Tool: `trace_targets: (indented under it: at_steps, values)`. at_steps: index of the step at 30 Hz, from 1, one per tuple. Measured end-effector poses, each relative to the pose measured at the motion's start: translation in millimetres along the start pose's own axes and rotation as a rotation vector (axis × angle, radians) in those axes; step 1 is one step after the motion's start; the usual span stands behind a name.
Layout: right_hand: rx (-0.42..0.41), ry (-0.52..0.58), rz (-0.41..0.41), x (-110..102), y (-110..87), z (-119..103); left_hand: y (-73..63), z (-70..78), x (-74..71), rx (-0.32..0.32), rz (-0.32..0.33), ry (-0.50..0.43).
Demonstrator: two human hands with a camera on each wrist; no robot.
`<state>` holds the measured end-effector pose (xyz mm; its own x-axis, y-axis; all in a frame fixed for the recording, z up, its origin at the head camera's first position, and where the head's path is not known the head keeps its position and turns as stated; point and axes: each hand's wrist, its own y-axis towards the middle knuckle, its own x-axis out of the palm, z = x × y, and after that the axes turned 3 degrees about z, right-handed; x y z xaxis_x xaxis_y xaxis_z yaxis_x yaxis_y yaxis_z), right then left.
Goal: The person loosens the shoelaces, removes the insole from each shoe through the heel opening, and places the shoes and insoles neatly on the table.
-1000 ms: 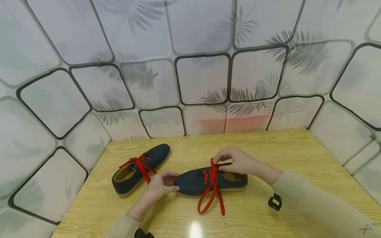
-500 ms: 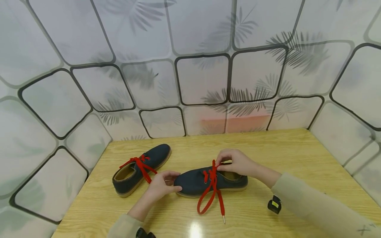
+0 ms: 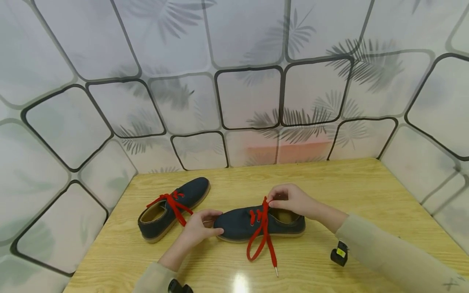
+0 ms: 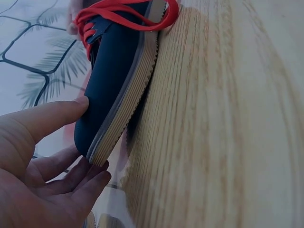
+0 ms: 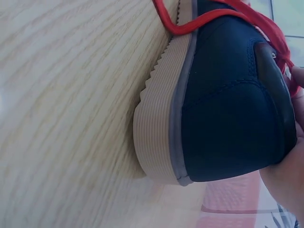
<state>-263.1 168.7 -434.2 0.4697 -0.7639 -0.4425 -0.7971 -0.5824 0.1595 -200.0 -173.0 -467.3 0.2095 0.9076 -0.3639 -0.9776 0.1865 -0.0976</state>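
A dark blue shoe [image 3: 234, 224] with a tan sole lies across the middle of the table, toe to the left. My left hand [image 3: 200, 226] holds its toe; in the left wrist view the thumb [image 4: 80, 102] presses the upper while the fingers curl by the sole's tip. At the shoe's opening, my right hand [image 3: 289, 200] pinches the red shoelace [image 3: 264, 215] between thumb and fingertips. A loop and a metal-tipped end of this lace hang over the near side onto the table. The right wrist view shows the heel [image 5: 228, 137] close up, with the hand mostly cut off.
A second blue shoe [image 3: 194, 191] with red laces tied in a bow stands to the left, behind the left hand. The wooden table [image 3: 359, 183] meets a patterned fabric wall [image 3: 249, 97] at the back and sides.
My right hand has shifted slightly to the right, drawing the top of the lace with it. The hanging loop has moved a little to the right. The left hand stays at the toe.
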Motion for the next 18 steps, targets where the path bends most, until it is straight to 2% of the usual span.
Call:
trace_targets:
  at_steps: [5, 10, 13, 15, 18]
  values:
    - [0.068, 0.095, 0.011, -1.6, -1.1, 0.5, 0.1, 0.1, -0.5, 0.002, -0.007, 0.000]
    - [0.173, 0.271, 0.062, -5.8, -2.0, 1.5, -0.4, -1.8, -0.5, 0.015, -0.018, -0.001]
    - [0.206, 0.356, 0.096, -7.6, -1.9, 1.7, -0.7, -1.5, -0.5, 0.020, -0.018, -0.003]
    - [0.203, 0.366, 0.097, -8.2, -1.3, 1.6, -0.7, -1.4, -0.7, 0.023, -0.017, -0.004]
    - [0.168, 0.298, 0.061, -8.7, -0.2, 0.5, -0.4, -1.6, -1.1, 0.029, -0.017, -0.005]
